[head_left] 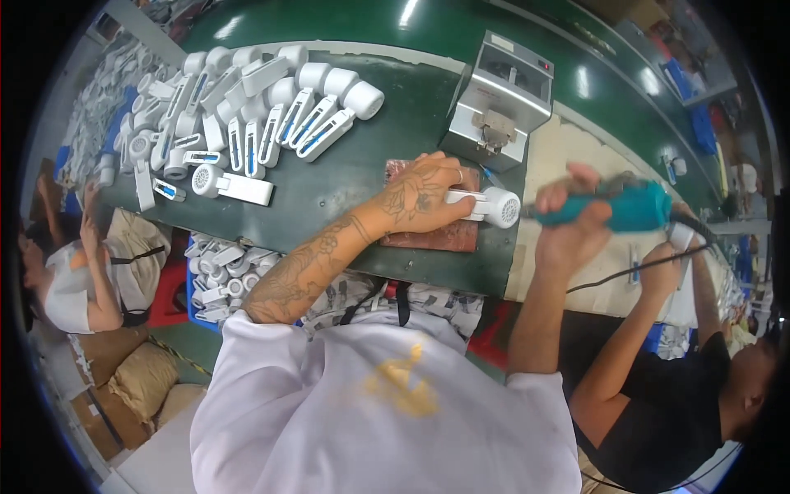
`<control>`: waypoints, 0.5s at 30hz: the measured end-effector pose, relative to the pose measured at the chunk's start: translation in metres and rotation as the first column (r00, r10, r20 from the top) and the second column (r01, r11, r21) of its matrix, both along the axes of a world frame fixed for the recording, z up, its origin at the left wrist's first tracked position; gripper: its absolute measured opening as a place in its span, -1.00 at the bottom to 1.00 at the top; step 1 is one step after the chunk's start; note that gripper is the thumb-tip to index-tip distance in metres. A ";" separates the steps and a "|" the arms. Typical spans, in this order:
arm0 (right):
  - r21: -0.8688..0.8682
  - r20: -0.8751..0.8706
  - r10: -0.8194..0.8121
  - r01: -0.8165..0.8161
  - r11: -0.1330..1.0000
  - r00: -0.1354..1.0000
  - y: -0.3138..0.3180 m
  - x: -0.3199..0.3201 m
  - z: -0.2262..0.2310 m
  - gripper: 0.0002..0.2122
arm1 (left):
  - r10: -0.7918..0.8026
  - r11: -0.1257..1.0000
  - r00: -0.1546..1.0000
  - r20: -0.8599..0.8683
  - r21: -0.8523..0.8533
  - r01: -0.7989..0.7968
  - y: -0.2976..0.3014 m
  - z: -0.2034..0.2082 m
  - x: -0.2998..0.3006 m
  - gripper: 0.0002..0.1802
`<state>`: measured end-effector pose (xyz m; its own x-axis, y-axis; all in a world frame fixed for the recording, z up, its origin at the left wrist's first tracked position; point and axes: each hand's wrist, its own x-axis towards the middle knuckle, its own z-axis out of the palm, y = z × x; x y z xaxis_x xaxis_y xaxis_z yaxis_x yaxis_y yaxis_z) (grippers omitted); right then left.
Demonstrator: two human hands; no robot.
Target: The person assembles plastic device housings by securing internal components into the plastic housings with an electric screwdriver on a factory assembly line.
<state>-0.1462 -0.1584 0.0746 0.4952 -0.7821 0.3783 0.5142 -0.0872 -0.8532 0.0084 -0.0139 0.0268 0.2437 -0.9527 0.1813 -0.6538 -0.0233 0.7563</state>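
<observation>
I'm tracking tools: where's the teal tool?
The teal tool is in the right hand, right of head-view centre, near the white part in the left hand.

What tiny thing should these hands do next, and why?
Perhaps steady the white gadget before using the teal tool: the left hand holds the gadget over the reddish-brown block, and the right hand grips the tool, blurred, pointing towards the gadget's round end.
</observation>
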 end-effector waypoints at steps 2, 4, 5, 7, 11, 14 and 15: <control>-0.100 0.022 -0.035 0.037 0.994 0.999 -0.006 0.037 0.010 -0.31 | 0.073 0.997 0.986 0.147 0.024 -0.078 0.002 -0.005 0.002 -0.72; -0.118 0.015 -0.036 0.038 0.992 0.999 -0.006 0.064 0.019 -0.36 | 0.109 0.993 0.987 0.120 -0.064 -0.102 0.005 -0.011 0.002 -0.71; -0.126 0.013 -0.029 0.031 0.992 0.999 -0.007 0.074 0.019 -0.36 | 0.132 0.984 0.987 0.095 -0.137 -0.118 0.007 -0.012 0.002 -0.69; -0.160 -0.008 -0.030 0.029 0.987 1.000 -0.008 0.090 0.012 -0.44 | 0.118 0.988 0.986 0.120 -0.112 -0.105 0.010 -0.013 0.001 -0.69; -0.205 -0.034 -0.040 0.032 0.978 0.999 -0.009 0.105 0.000 -0.53 | 0.101 0.993 0.988 0.117 -0.072 -0.093 0.010 -0.011 -0.001 -0.72; -0.213 -0.007 -0.014 0.013 0.977 1.000 -0.011 0.106 -0.007 -0.59 | 0.107 0.992 0.989 0.104 -0.073 -0.100 0.008 -0.015 -0.002 -0.73; -0.209 0.005 -0.009 0.010 0.978 1.000 -0.011 0.105 -0.008 -0.61 | 0.114 0.991 0.987 0.116 -0.084 -0.104 0.007 -0.016 -0.003 -0.73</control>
